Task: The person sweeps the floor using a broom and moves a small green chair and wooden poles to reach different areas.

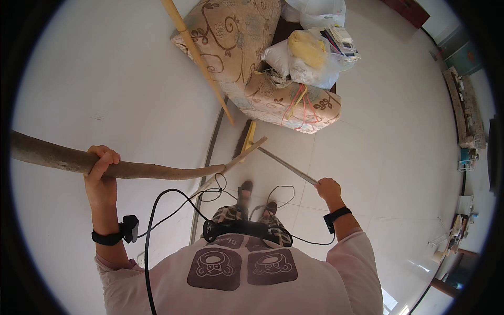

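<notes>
My left hand [102, 170] is wrapped round a thick, slightly bent wooden pole [157, 171], held out from the upper part of the white wall down toward the floor. My right hand [329, 190] is closed on the end of a broom's thin grey handle [289, 166]. The broom's yellow head [250, 135] with dark bristles rests at the floor by the wall's foot, just in front of the patterned sofa. The pole's lower end crosses over the broom near its head.
A sofa with a floral cover [231, 47] stands ahead, bearing plastic bags [315, 68] and books [338, 39]. A yellow bamboo pole [197, 52] leans beside it. Black cables [173, 193] loop from my wrists and waist. Shelves with goods [467, 110] line the right side.
</notes>
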